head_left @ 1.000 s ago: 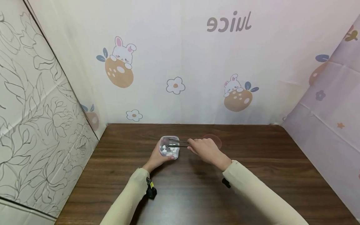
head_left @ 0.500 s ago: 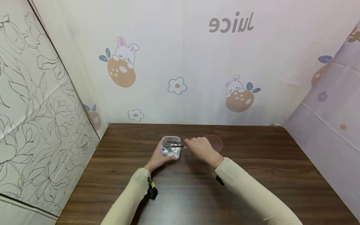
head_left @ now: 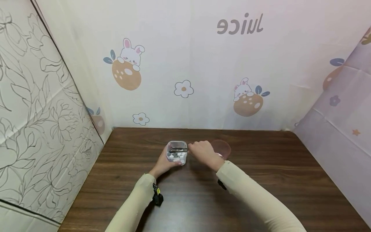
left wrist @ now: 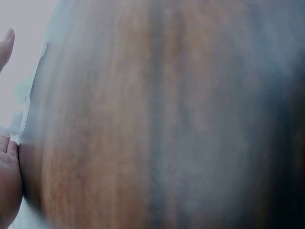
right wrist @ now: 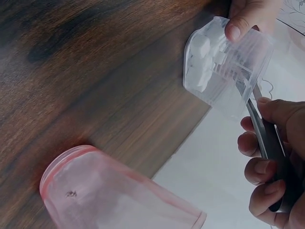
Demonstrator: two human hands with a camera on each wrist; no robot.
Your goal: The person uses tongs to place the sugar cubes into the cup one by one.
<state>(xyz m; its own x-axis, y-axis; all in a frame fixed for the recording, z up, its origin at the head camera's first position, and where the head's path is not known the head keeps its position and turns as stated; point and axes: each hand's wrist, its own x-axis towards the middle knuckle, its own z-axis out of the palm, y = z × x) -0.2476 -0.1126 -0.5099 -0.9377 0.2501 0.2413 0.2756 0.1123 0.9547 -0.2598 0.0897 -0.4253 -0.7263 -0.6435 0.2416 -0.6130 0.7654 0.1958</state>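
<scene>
My left hand (head_left: 163, 165) holds a small clear plastic box (right wrist: 224, 62), its thumb across the near side. Several white lumps (right wrist: 200, 47) lie in the bottom of the box. Between the thumb and curled fingers of my right hand (head_left: 203, 154) is a pair of dark tweezers (right wrist: 264, 133), which point left. Their tips reach inside the box and show blurred through its wall; whether they grip a lump I cannot tell. In the left wrist view only part of the left hand (left wrist: 8, 183) and the box's edge (left wrist: 32, 98) appear.
A see-through pink cup (right wrist: 100, 186) stands on the table right behind my right hand, partly hidden by it in the head view. The brown wooden table (head_left: 185, 199) meets a printed curtain (head_left: 208, 64) at its back edge.
My right hand has moved left, taking the tweezers further over the box. The two arms of the tweezers have drawn closer together. My left hand keeps the box in about the same place.
</scene>
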